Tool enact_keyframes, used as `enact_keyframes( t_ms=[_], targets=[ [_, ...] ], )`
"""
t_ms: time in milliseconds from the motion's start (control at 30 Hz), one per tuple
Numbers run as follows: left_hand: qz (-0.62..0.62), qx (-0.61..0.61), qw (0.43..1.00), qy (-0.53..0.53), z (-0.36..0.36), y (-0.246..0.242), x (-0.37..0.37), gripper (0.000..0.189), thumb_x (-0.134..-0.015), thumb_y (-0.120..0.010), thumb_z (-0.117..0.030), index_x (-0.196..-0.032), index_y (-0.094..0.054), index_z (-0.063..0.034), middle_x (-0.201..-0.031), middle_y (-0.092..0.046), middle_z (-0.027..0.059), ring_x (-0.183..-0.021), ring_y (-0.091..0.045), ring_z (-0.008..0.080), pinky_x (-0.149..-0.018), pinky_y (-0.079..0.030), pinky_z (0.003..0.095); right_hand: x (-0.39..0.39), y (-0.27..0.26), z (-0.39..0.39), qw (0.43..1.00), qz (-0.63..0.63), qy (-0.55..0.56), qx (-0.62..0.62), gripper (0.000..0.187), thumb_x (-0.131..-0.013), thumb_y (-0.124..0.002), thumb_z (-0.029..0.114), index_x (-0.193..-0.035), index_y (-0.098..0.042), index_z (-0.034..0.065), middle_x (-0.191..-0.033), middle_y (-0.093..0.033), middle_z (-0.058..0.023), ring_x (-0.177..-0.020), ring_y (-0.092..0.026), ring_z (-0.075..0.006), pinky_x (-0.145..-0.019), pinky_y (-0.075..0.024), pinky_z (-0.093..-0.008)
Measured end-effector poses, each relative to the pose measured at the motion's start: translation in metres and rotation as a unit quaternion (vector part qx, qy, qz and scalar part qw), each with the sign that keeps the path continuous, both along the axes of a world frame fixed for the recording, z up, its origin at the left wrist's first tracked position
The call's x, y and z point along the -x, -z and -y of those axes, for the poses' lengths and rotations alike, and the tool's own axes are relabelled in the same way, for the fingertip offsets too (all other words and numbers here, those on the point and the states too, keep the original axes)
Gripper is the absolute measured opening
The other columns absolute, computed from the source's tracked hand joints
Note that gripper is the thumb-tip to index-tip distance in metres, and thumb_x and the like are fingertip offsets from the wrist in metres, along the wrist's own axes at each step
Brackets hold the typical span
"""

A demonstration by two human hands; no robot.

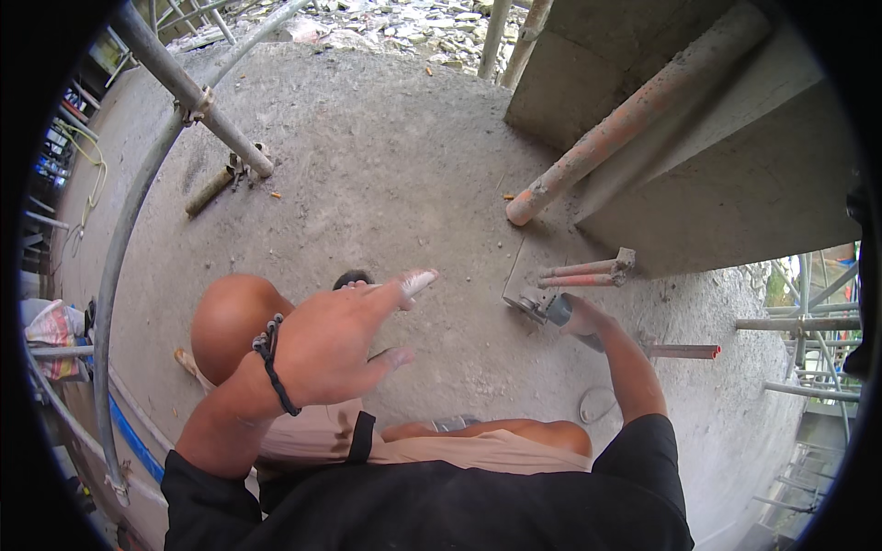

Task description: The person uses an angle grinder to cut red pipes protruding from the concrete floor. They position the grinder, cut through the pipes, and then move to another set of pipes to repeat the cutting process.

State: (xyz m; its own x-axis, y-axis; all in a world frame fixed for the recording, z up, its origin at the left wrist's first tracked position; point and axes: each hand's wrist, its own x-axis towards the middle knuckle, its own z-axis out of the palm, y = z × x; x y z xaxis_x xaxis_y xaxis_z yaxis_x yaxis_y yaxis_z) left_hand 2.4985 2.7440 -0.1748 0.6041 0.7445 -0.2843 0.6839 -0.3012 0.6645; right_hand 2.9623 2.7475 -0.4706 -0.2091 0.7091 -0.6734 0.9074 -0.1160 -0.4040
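My right hand (584, 318) grips the body of an angle grinder (559, 310); its disc (525, 309) is at the concrete floor, beside a thin straight line in the surface. Whether the disc touches the floor cannot be told. Above the bent left knee, my left hand (351, 337) is raised with its fingers apart, whitish dust on the fingers and a dark braided bracelet (278, 379) at the wrist. A small dark round thing (353, 278) shows partly behind the left hand. Two orange pipe stubs (579, 275) stick up from the floor just beyond the grinder.
A thick mortar-spattered orange pipe (620, 124) slants beside concrete blocks (723, 186) at the upper right. Grey scaffold tubes (131, 227) cross the left side. Reddish pipes (685, 351) lie right of my right forearm. A wire loop (598, 405) is on the floor; rubble (406, 27) lies beyond.
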Motion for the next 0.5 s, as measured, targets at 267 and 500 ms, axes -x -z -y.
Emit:
enact_keyframes(
  t_ms=[267, 500],
  targets=[
    [0.011, 0.001, 1.0, 0.015, -0.002, 0.002, -0.004, 0.078, -0.081, -0.073, -0.01, -0.149, -0.037, -0.0087, -0.112, -0.066, 0.0207, -0.102, -0.066, 0.0373, -0.088, -0.053, 0.042, -0.006, 0.012, -0.003, 0.999, 0.037, -0.037, 0.004, 0.083, -0.06, -0.084, 0.024, -0.133, -0.051, 0.0017, -0.126, -0.061, -0.0234, -0.122, -0.056, -0.0368, -0.104, -0.0448, -0.0428],
    [0.013, -0.01, 1.0, 0.018, -0.007, 0.002, -0.003, 0.077, -0.081, -0.074, -0.013, -0.149, -0.037, -0.009, -0.113, -0.066, 0.0202, -0.101, -0.066, 0.0377, -0.087, -0.053, 0.0421, 0.007, 0.009, -0.01, 0.998, 0.048, -0.036, 0.006, 0.088, -0.06, -0.084, 0.025, -0.137, -0.048, 0.0014, -0.129, -0.06, -0.0229, -0.122, -0.056, -0.0372, -0.104, -0.0453, -0.042]
  ],
)
